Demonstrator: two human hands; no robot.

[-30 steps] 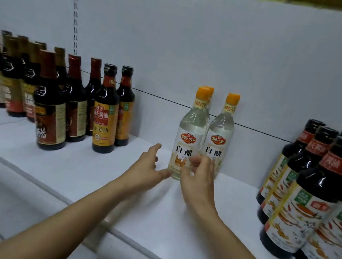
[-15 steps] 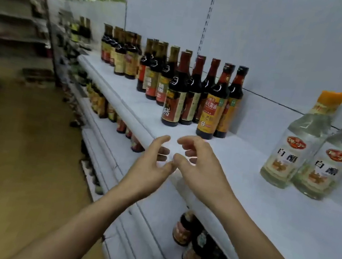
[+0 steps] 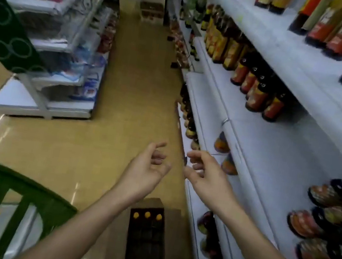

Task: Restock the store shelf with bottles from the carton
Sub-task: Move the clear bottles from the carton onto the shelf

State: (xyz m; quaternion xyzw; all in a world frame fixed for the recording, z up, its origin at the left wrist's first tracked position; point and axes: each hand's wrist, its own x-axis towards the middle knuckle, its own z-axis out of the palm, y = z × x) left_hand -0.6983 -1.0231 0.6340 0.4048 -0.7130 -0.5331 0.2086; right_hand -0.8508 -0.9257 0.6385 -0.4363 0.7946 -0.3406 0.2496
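A brown carton (image 3: 168,239) stands open on the floor below my hands, beside the shelving. Three orange bottle caps (image 3: 147,215) show in a row at its far end; the other cells look dark. My left hand (image 3: 146,170) hovers above the carton, fingers spread, holding nothing. My right hand (image 3: 205,174) floats beside it near the shelf edge, also empty with its fingers apart. White store shelves (image 3: 273,149) run along the right, carrying dark sauce bottles (image 3: 258,89). The clear vinegar bottles are out of view.
A tan aisle floor (image 3: 112,102) stretches ahead. Another white shelf unit (image 3: 67,47) with packaged goods stands at the left. A green metal frame (image 3: 6,198) sits at the lower left. More dark bottles (image 3: 329,219) fill the near right shelf. A box (image 3: 151,12) lies far down the aisle.
My view has swung from the shelf with the clear vinegar bottles down to the aisle floor and the carton. Both hands have come off the bottles and moved away from the shelf, empty.
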